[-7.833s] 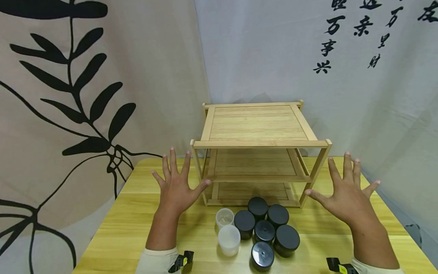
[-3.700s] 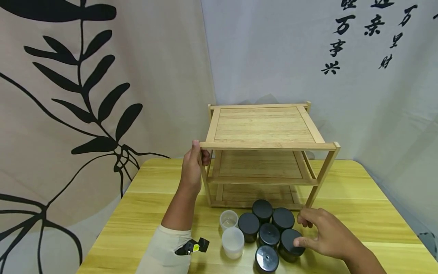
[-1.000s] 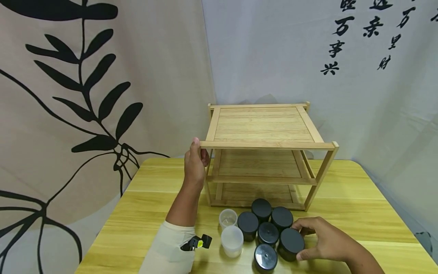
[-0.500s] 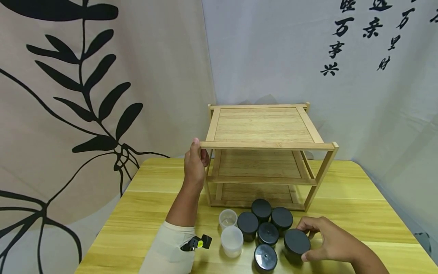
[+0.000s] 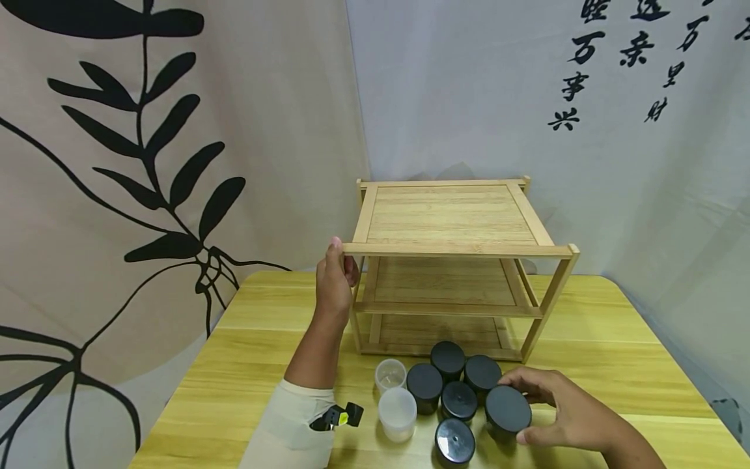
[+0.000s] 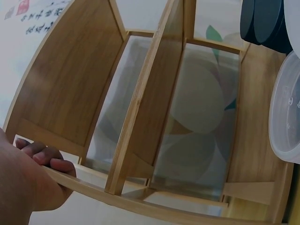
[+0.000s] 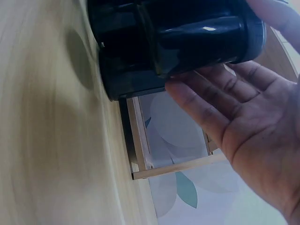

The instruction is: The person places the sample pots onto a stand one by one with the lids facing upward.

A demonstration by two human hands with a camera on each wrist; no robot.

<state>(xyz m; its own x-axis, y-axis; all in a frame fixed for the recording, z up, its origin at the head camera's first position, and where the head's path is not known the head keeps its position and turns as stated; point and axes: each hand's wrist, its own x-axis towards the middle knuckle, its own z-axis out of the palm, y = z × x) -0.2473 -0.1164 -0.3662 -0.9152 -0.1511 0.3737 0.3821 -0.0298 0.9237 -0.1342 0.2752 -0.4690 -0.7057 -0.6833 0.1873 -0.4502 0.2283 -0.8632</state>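
The left hand (image 5: 334, 286) grips the front left upright of a three-tier bamboo shelf (image 5: 457, 212), just under its top rail. In the left wrist view the curled fingers (image 6: 43, 153) wrap that post. The right hand (image 5: 559, 407) holds a black lidded jar (image 5: 507, 412) from its right side, thumb at the near edge and fingers at the far edge. The right wrist view shows this jar (image 7: 201, 35) raised off the table, fingers along its side. Several other black jars (image 5: 458, 400) stand close on its left.
Two translucent plastic cups (image 5: 398, 412) stand left of the black jars, in front of the shelf. The wooden table (image 5: 234, 378) reaches back to a fabric backdrop (image 5: 445, 91) with printed leaves and writing. The shelf's lower tiers (image 5: 445, 280) open toward the front.
Both hands were spread open at first. The left hand then took hold of the shelf's upright. The right hand grasped the right-hand black jar and lifted it slightly, shifting it right.
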